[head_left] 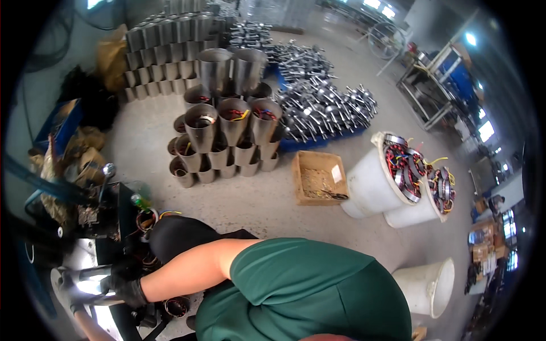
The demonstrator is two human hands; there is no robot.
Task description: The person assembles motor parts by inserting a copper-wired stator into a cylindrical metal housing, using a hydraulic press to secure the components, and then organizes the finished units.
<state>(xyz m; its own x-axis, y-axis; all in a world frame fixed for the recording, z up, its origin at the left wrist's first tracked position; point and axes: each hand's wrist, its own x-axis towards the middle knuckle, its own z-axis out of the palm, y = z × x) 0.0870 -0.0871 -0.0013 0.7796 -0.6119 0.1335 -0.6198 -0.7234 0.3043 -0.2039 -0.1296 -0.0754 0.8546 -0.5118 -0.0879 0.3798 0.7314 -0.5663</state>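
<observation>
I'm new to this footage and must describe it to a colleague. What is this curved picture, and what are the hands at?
There is no robot here, just a person in a green shirt. The picture comes from a wide fisheye camera on their head, so straight edges bend near the rim. At the lower left, the right hand and left hand, both apparently gloved, are at a shiny metal cylinder; glare and blur hide their exact grip. On the floor stand stacked metal tubes, some with coloured wires inside, a cardboard box and white buckets filled with wire-wound rings. Behind lie heaped metal parts.
</observation>
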